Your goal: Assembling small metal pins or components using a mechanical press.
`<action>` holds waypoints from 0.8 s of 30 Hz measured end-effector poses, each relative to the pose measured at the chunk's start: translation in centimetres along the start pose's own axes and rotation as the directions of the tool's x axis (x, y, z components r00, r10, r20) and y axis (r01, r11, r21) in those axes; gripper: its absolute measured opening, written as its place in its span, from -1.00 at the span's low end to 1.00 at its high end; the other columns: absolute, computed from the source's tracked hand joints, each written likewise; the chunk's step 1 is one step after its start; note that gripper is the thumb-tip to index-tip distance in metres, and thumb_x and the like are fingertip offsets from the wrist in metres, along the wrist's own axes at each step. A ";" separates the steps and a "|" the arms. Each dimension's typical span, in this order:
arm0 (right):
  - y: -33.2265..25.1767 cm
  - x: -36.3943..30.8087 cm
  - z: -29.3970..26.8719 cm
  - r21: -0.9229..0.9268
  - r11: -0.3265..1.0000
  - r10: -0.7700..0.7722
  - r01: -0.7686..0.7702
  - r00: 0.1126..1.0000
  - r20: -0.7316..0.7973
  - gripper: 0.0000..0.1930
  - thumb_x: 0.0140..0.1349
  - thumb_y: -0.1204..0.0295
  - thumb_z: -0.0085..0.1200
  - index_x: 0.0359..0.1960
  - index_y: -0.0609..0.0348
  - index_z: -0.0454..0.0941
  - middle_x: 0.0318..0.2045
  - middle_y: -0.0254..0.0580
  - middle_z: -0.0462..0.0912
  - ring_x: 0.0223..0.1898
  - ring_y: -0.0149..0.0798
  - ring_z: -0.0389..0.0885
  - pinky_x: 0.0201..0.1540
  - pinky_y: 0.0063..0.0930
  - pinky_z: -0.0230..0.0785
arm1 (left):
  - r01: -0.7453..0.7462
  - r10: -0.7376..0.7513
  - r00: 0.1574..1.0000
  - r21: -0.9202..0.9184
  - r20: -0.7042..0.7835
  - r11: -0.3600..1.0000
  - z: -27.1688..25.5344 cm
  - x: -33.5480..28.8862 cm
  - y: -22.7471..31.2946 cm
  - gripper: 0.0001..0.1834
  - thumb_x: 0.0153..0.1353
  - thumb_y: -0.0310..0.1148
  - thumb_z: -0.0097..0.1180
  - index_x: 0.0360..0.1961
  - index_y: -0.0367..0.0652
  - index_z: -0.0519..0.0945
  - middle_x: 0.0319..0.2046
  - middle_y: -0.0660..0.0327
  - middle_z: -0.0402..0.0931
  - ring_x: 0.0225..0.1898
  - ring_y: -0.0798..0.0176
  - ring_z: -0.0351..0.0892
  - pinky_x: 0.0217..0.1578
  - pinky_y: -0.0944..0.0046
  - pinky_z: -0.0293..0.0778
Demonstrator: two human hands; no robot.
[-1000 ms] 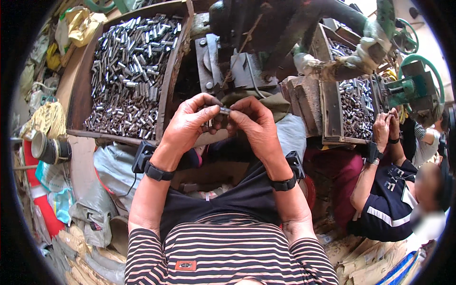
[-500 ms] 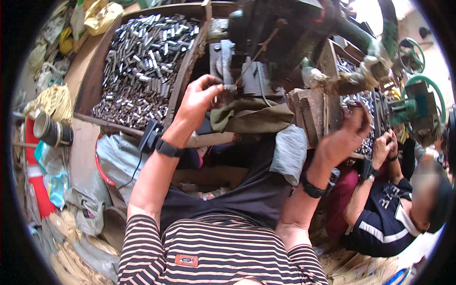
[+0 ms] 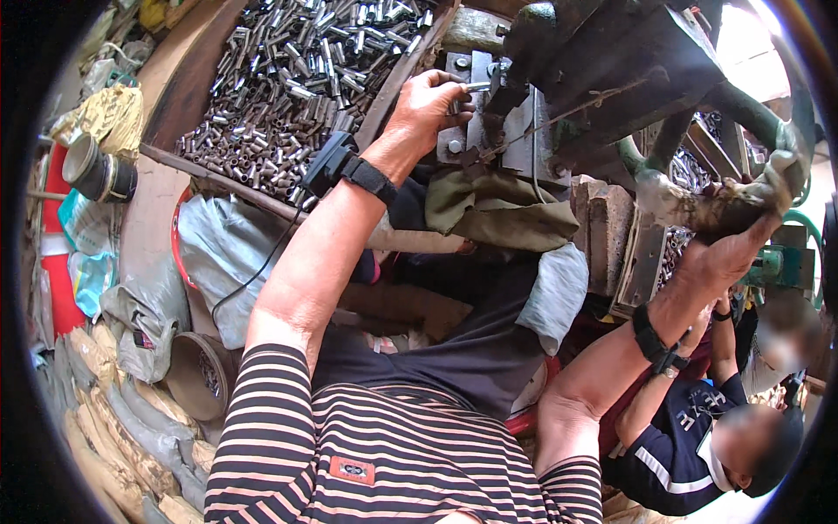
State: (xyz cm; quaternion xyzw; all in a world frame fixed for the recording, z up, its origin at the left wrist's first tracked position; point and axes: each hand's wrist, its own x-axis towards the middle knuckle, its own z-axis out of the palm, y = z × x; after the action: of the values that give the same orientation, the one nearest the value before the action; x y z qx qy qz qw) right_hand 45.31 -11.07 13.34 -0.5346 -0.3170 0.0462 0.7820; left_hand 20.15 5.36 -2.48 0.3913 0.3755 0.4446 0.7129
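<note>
My left hand [image 3: 429,108] is closed in a pinch on a small metal tube [image 3: 476,86]. The tube's far end is at the tooling of a dark screw press [image 3: 515,74], beside a bolted metal block [image 3: 524,140]. Whether the tube sits inside the tooling cannot be made out. Out to the right, my right hand [image 3: 738,210] is wrapped round the cloth-bound press handle [image 3: 790,166], some of its fingers hidden. A wooden box of short metal tubes [image 3: 288,113] stands just left of my left hand. Olive cloth [image 3: 489,205] hangs below the press.
A person in a dark shirt [image 3: 698,437] works close by on the right, near a green machine [image 3: 781,262]. Brick-like blocks [image 3: 602,227] stand right of the cloth. A bucket [image 3: 196,375] and filled bags [image 3: 131,419] lie at lower left.
My right hand has reached up and right and taken hold of the press handle, which has swung right. My left hand stays by the tooling with its tube. The whole view has shifted.
</note>
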 end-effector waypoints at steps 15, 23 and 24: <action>-1.3 4.4 -0.9 -0.462 0.861 -0.081 0.214 0.953 0.291 -0.66 0.18 0.60 0.02 0.00 0.04 0.58 -0.43 -0.28 0.59 -0.50 -0.52 0.50 -0.47 -0.63 0.38 | 0.099 -0.100 0.990 0.014 0.103 0.995 -1.3 3.1 -0.1 -0.87 0.21 -0.35 0.12 -0.29 -0.18 0.52 -0.40 0.30 0.50 -0.40 0.37 0.55 -0.38 0.40 0.57; -2.9 4.5 0.6 -0.526 0.803 -0.129 0.280 0.944 0.305 -0.70 0.20 0.58 0.02 -0.03 0.13 0.59 -0.41 -0.31 0.58 -0.49 -0.50 0.48 -0.43 -0.66 0.38 | 0.012 -0.016 1.000 0.230 0.012 0.973 1.6 2.8 -0.7 -0.81 0.26 -0.30 0.07 -0.23 -0.21 0.51 -0.37 0.28 0.51 -0.42 0.41 0.52 -0.36 0.42 0.57; -2.7 4.5 0.6 -0.452 0.874 -0.078 0.181 0.968 0.237 -0.73 0.17 0.55 0.07 -0.08 0.19 0.60 -0.44 -0.29 0.57 -0.52 -0.49 0.48 -0.47 -0.65 0.37 | 0.012 -0.016 1.000 0.230 0.015 0.973 1.8 2.7 -0.6 -0.81 0.26 -0.30 0.07 -0.23 -0.21 0.51 -0.37 0.28 0.51 -0.42 0.41 0.52 -0.36 0.42 0.57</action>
State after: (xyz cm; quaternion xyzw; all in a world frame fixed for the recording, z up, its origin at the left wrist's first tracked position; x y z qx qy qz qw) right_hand 47.84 -9.92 17.77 -0.6775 -0.4351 -0.0279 0.5924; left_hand 22.81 7.26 -2.73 0.4720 0.4214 0.3898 0.6691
